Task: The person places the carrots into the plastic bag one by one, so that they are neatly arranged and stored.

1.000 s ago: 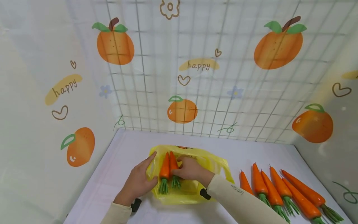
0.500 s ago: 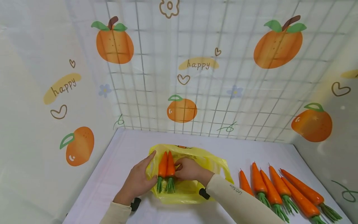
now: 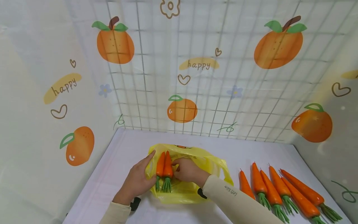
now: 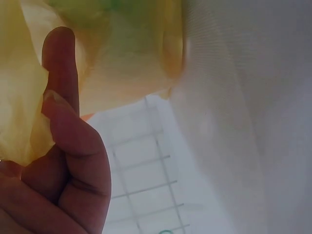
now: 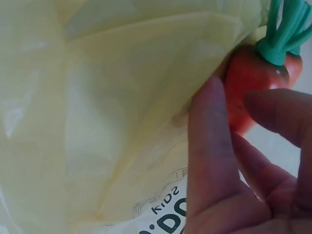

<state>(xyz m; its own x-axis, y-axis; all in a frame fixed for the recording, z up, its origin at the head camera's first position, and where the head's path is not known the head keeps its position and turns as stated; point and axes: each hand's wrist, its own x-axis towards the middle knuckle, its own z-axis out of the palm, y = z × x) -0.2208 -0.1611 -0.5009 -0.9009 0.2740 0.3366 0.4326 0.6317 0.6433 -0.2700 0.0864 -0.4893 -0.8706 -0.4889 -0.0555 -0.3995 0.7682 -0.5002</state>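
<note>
A yellow plastic bag (image 3: 193,186) lies spread open on the white table, with two orange toy-like carrots (image 3: 167,166) side by side in its left part, green tops towards me. My left hand (image 3: 139,177) holds the bag's left side; in the left wrist view its fingers (image 4: 80,131) are bent against the thin yellow film. My right hand (image 3: 188,169) is inside the bag, just right of the carrots. In the right wrist view its loosely bent fingers (image 5: 209,146) are close beside a carrot (image 5: 248,78); whether they touch it I cannot tell.
Several more carrots (image 3: 275,196) lie on the table (image 3: 134,138) to the right, tops towards me. A white curtain with printed oranges (image 3: 182,111) hangs over a wire grid behind the table. A handle of the bag (image 3: 225,174) spreads to the right.
The two carrots have shifted left inside the bag, and my right hand has moved slightly left and drawn off the right carrot. My left hand stays at the bag's side.
</note>
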